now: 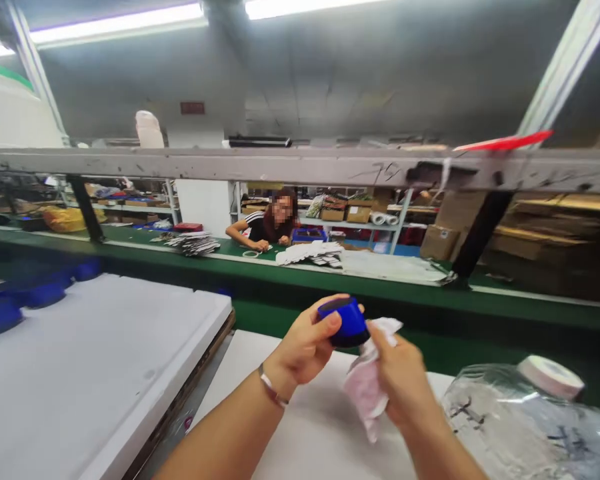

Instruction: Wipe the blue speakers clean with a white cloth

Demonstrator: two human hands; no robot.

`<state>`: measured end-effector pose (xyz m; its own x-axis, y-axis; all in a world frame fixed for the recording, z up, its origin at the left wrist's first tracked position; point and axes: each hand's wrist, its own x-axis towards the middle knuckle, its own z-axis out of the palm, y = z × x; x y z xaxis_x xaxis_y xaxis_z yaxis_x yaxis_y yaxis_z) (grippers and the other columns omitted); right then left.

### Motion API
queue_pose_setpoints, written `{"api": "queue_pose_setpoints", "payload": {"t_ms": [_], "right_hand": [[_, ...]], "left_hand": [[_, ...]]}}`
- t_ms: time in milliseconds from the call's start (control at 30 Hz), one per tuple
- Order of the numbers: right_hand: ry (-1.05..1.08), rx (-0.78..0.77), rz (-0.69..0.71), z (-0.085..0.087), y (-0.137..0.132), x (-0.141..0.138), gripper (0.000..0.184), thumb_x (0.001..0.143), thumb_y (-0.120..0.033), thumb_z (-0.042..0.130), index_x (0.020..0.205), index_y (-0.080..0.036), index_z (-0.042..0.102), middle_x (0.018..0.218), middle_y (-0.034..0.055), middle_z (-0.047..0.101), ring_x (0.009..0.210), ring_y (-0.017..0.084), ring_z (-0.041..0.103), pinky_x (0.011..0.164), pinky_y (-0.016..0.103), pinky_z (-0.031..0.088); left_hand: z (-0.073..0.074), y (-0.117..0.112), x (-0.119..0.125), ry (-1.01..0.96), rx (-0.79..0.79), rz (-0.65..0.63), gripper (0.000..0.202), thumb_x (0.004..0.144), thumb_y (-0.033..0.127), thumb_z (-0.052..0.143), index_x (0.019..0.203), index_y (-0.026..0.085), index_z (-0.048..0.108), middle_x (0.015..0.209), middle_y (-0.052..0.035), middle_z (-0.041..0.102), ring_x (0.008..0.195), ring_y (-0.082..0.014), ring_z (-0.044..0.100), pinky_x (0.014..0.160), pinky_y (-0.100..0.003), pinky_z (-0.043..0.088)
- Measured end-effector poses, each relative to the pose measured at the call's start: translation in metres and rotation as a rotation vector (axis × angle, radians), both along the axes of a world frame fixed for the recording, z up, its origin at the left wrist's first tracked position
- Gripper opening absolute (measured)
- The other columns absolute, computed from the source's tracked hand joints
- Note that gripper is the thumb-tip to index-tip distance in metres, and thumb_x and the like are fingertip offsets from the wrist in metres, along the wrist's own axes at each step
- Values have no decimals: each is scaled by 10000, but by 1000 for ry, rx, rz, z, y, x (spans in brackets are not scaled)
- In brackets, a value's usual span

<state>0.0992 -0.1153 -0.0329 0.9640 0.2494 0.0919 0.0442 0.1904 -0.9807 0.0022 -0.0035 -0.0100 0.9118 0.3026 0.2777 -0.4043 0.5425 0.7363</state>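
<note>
My left hand is closed around a blue rounded plastic part with a dark top and a dark lower rim, held up above the white work surface. In my right hand is a crumpled pale pink and white cloth, gripped between the fingers and hanging down. The fingertips of that hand are beside the blue part's right end; whether the cloth presses on it I cannot tell.
Several blue parts sit on a white board at left. A clear plastic jar with a white lid stands at right. Beyond the green conveyor, a person works near stacked white pieces. A grey beam crosses above.
</note>
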Motion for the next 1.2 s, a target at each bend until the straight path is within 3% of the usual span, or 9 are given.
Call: {"api": "queue_pose_setpoints", "payload": {"t_ms": [133, 267, 367, 467, 600, 800, 900, 1100, 1200], "right_hand": [[-33, -15, -214, 13, -14, -6, 606, 550, -709, 780, 872, -213, 652, 787, 50, 661, 668, 220, 570, 531, 333, 436], [-370, -247, -389, 20, -22, -24, 480, 681, -686, 677, 842, -234, 663, 816, 87, 660, 808, 274, 601, 716, 390, 481], [-423, -408, -348, 24, -24, -18, 401, 691, -664, 609, 700, -265, 573, 661, 60, 573, 705, 255, 530, 708, 406, 429], [-322, -502, -192, 24, -24, 4, 326, 686, -565, 654, 635, -250, 591, 575, 47, 559, 619, 230, 499, 626, 377, 379], [-169, -443, -69, 14, -21, 20, 357, 608, -559, 711, 645, -210, 643, 590, 54, 590, 594, 220, 510, 533, 343, 367], [-44, -221, -193, 9, -13, 8, 470, 599, -631, 736, 754, -203, 623, 668, 44, 575, 573, 198, 492, 469, 341, 388], [-80, -161, -257, 14, -15, 2, 470, 642, -618, 737, 827, -195, 649, 753, 65, 618, 631, 221, 539, 530, 375, 449], [-430, -215, -453, 13, -18, -21, 406, 750, -595, 660, 841, -200, 663, 838, 107, 650, 815, 284, 610, 765, 424, 462], [-548, -291, -442, 2, -9, -29, 402, 678, -636, 675, 678, -254, 550, 693, 64, 538, 692, 230, 507, 688, 384, 384]], "left_hand": [[-2, 6, 5, 12, -46, -57, 723, 582, 501, 1034, 1183, 195, 773, 1180, -113, 766, 1120, -257, 707, 1023, -365, 506], [-13, 1, 14, 108, 2, -10, 773, 509, 501, 1059, 1156, 184, 778, 1093, -79, 749, 1018, -219, 683, 1008, -376, 492], [-18, -10, 16, 149, 77, 25, 778, 455, 446, 1081, 1124, 187, 780, 1036, -43, 726, 966, -180, 634, 1000, -372, 478], [-19, -18, 15, 121, 138, -45, 755, 507, 564, 1041, 1099, 169, 789, 1058, -63, 727, 997, -197, 621, 988, -361, 466], [-18, -15, 16, 127, 61, -109, 760, 533, 742, 957, 954, 134, 782, 924, -81, 720, 864, -199, 621, 848, -345, 499], [-10, -3, 19, 277, -201, -97, 402, 897, 501, 803, 1010, 117, 776, 999, -109, 742, 914, -212, 677, 775, -321, 565], [-3, -4, 17, 336, -269, -84, 351, 980, 469, 705, 957, 125, 767, 992, -104, 734, 887, -203, 682, 710, -305, 586], [-6, -16, 15, 416, -174, 51, 457, 879, 577, 812, 898, 130, 714, 914, -65, 676, 818, -172, 637, 730, -319, 589], [-16, -26, 18, 394, -131, 135, 533, 736, 593, 926, 849, 148, 655, 847, -30, 649, 786, -146, 605, 714, -277, 542]]}}
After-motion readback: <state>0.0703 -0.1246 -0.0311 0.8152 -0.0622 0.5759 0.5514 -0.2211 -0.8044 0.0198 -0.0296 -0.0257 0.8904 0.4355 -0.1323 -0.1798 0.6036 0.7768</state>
